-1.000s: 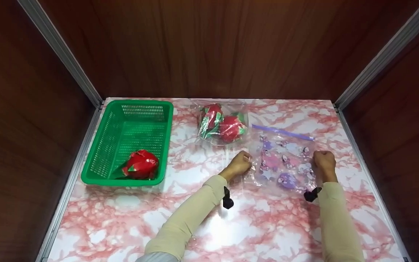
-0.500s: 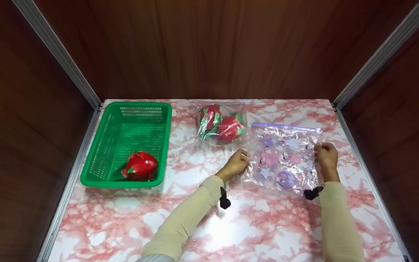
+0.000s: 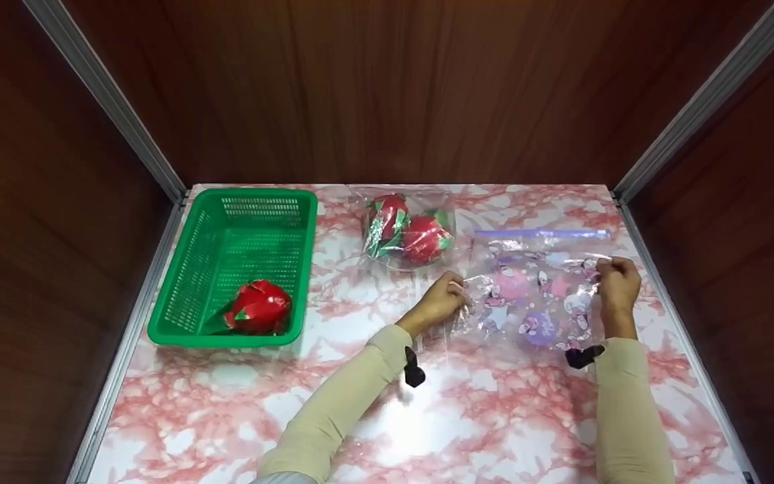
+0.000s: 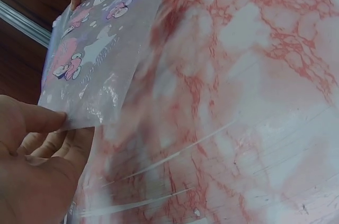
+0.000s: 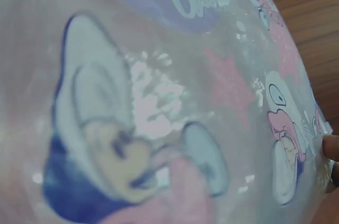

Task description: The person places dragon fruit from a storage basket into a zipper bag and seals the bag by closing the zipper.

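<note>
A clear zip bag (image 3: 528,302) printed with pink and purple cartoon figures hangs between both hands, its purple zip strip (image 3: 541,234) along the far side. My left hand (image 3: 441,300) pinches its left edge; in the left wrist view, the thumb lies on top of the plastic (image 4: 100,60) and the fingers curl beneath. At the opposite edge my right hand (image 3: 619,289) pinches the bag near the zip end. In the right wrist view the printed plastic (image 5: 175,91) fills most of the picture, and only fingertips (image 5: 332,147) show. No contents are visible inside the bag.
Behind the left hand lies a clear bag holding two red dragon fruits (image 3: 427,238) with green tips. A green basket (image 3: 310,269) stands on the left with one red dragon fruit (image 3: 261,307) inside. Brown wood-look panels (image 3: 387,87) enclose the marbled table (image 3: 333,296).
The right hand has moved right and away from me, drawing the zip bag along. The purple strip has shifted right and straightened. The left hand keeps nearly the same place.
</note>
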Demonstrator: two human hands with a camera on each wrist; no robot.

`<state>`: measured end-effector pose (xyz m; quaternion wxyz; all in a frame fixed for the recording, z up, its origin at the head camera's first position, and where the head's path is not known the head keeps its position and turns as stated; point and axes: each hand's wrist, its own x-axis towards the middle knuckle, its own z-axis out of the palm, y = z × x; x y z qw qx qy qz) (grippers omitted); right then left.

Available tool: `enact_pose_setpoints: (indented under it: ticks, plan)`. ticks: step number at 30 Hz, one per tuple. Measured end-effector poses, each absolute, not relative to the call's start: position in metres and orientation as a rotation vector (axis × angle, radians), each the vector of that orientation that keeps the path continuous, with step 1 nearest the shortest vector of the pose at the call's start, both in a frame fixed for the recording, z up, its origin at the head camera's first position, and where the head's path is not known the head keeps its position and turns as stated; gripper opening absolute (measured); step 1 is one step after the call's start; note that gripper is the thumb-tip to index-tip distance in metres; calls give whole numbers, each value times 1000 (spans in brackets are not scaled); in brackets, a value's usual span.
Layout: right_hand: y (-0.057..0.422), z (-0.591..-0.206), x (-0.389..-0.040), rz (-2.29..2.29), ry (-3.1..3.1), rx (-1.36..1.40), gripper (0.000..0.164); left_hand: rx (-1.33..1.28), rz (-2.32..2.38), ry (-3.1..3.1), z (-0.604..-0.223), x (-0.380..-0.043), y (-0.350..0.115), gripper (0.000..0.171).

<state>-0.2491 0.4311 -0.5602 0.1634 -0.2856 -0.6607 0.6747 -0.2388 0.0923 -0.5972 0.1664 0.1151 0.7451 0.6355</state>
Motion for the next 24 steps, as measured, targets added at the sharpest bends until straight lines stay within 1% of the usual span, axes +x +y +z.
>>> enact_pose_setpoints:
  ticks: [5,9,13,17,20,24]
  plan:
    - [428,-551,-243,1974,-1797,-740,9,376,1865,1986,-594,-239,93,30]
    - [423,-544,-240,2003,-1749,-648,8,361,1914,1898,-592,-240,89,44]
    - [422,-548,-245,2033,-1697,-597,16,348,1965,1843,-591,-242,82,60]
    - [419,-549,-250,2067,-1649,-557,25,347,1988,1846,-588,-244,74,68]
    - [415,-547,-252,2111,-1605,-529,27,344,2014,1818,-585,-246,66,67]
    - [408,-542,-254,2162,-1570,-501,29,327,2052,1788,-580,-249,57,58]
